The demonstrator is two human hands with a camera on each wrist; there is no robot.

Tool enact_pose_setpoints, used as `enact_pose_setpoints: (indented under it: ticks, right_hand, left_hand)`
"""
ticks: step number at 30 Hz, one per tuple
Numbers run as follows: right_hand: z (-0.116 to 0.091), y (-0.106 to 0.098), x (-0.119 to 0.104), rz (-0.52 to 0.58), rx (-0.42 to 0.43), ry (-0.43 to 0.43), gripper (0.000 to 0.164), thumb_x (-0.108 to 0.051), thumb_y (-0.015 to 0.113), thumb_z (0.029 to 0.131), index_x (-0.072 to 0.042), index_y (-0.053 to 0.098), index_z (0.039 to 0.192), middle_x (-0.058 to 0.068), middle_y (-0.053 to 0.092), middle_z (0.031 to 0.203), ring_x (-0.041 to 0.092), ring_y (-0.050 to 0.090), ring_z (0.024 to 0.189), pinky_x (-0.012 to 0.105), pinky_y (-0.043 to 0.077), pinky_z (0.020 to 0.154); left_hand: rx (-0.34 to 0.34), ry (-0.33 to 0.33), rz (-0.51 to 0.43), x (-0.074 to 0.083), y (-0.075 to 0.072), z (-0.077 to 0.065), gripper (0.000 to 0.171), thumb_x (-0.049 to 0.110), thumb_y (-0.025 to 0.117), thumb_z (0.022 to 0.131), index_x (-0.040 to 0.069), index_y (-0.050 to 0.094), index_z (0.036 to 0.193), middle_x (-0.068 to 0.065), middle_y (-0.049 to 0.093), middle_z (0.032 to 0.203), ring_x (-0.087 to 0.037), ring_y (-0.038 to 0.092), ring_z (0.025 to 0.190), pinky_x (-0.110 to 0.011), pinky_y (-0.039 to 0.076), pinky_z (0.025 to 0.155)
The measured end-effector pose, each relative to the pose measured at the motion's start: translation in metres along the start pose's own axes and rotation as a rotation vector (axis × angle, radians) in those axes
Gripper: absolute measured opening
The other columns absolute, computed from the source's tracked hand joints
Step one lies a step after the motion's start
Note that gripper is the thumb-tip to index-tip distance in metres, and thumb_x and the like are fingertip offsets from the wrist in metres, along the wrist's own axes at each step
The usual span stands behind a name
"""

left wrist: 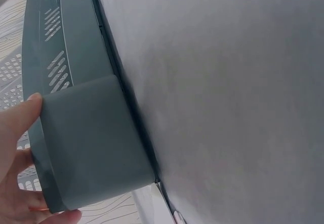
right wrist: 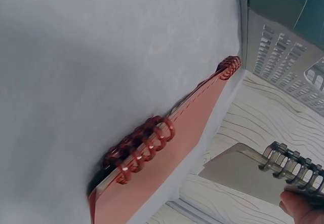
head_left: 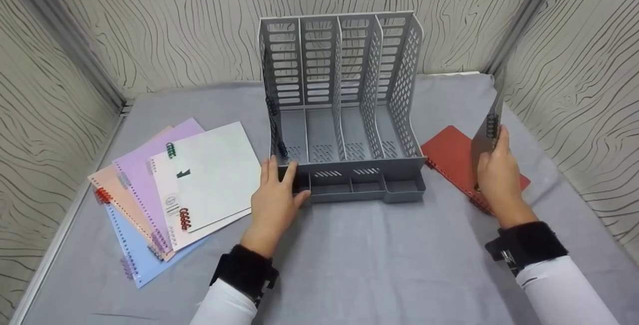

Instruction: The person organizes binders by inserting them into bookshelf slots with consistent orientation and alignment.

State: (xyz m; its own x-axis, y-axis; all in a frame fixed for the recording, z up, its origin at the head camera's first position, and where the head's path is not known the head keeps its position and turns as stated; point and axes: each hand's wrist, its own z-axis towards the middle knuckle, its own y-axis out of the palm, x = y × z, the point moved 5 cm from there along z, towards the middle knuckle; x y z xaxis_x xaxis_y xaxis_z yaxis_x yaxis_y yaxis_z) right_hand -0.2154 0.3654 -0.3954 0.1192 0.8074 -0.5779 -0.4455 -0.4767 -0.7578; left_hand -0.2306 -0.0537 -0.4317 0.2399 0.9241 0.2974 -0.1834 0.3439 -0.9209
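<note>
Right hand [head_left: 499,180]: while its thumb lies against one cover, its fingers close on the other side, so the hand pinches a thin notebook with the gap narrowed to the book's own thickness.
Held notebook [head_left: 481,146]: a grey-brown, smooth-covered notebook with dark plastic rings, raised on edge to the right of the organizer; one set of rings sits just beyond the fingertips, and much of the cover reaches past the grip, away from the person.
Left hand [head_left: 273,197]: thumb and fingers are curled round the front left corner of the organizer, spread across its end compartment.
Organizer [head_left: 397,162]: a grey plastic rack with four tall slots, perforated walls and a row of low compartments along the front.
Slotted notebook [head_left: 276,130]: a thin, dark notebook with black rings, upright against the left wall of the organizer's leftmost slot.
Red notebook [head_left: 449,148]: a flat, red-covered book with red rings, just right of the organizer, partly behind the held notebook in the head view.
Fanned notebooks: left of the organizer, overlapping; a white cover [head_left: 219,175] with green and red rings on top, then a pale pink one [head_left: 164,190], a purple one [head_left: 145,158], a peach one [head_left: 105,177] and a blue one [head_left: 142,265].
Tablecloth [head_left: 359,255]: grey fabric beneath the organizer.
</note>
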Motion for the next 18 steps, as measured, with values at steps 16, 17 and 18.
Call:
enact_pose_setpoints:
  ticks: [16, 17, 18]
  right_hand:
    - [-0.01, 0.0, -0.043, 0.103, 0.065, -0.089, 0.061, -0.001, 0.029, 0.092, -0.007, 0.01, 0.149, 0.04, 0.05, 0.111, 0.042, 0.053, 0.078, 0.052, 0.043, 0.063]
    - [-0.011, 0.0, -0.047, 0.109, 0.073, -0.095, 0.06, -0.001, 0.029, 0.092, -0.007, 0.011, 0.149, 0.04, 0.051, 0.111, 0.042, 0.053, 0.08, 0.053, 0.043, 0.064]
    - [-0.012, 0.0, -0.05, 0.119, 0.093, -0.118, 0.059, -0.001, 0.03, 0.091, -0.006, 0.014, 0.148, 0.039, 0.051, 0.112, 0.042, 0.054, 0.081, 0.054, 0.043, 0.066]
  left_hand:
    - [0.005, 0.01, 0.004, 0.001, -0.003, 0.0, 0.069, 0.051, 0.066, 0.081, 0.021, 0.045, 0.139, -0.023, 0.029, 0.146, -0.037, 0.025, 0.135, -0.043, 0.053, 0.064]
    - [0.006, 0.01, 0.003, 0.001, -0.003, 0.0, 0.069, 0.051, 0.066, 0.081, 0.021, 0.045, 0.139, -0.023, 0.029, 0.146, -0.037, 0.025, 0.135, -0.043, 0.052, 0.063]
    - [0.006, 0.011, 0.007, 0.001, -0.002, -0.001, 0.069, 0.051, 0.066, 0.081, 0.021, 0.045, 0.139, -0.023, 0.029, 0.146, -0.036, 0.025, 0.135, -0.042, 0.052, 0.062]
